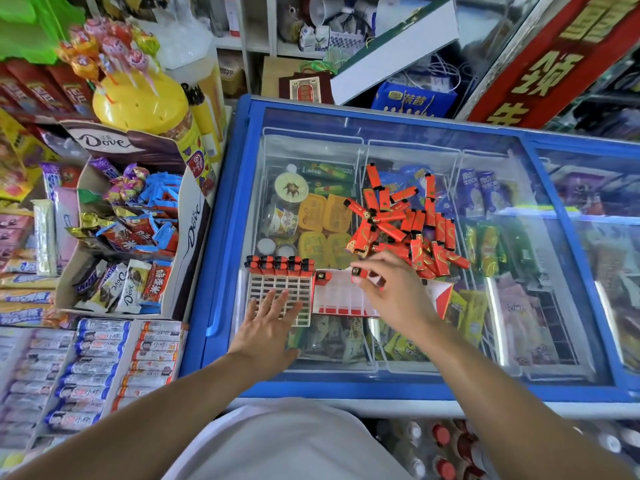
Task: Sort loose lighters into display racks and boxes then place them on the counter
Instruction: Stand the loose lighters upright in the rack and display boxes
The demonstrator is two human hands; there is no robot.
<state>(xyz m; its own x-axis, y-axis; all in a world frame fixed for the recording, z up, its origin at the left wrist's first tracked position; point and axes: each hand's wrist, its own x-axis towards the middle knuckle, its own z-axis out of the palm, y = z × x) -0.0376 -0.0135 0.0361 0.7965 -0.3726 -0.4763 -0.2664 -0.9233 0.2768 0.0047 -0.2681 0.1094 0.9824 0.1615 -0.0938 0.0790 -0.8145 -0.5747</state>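
I see glossy red plastic lighters point(408, 223) heaped on a smooth, reflective glass freezer lid point(433, 341), beside a matt cream plastic grid rack point(301, 289).

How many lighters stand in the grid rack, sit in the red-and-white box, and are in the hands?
Grid rack, back row: 5 lighters
Red-and-white box: 1 lighter
Right hand: 1 lighter
Left hand: 0
Total: 7

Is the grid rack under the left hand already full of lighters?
No, the grid rack holds lighters only along its far row; the left hand covers empty cells.
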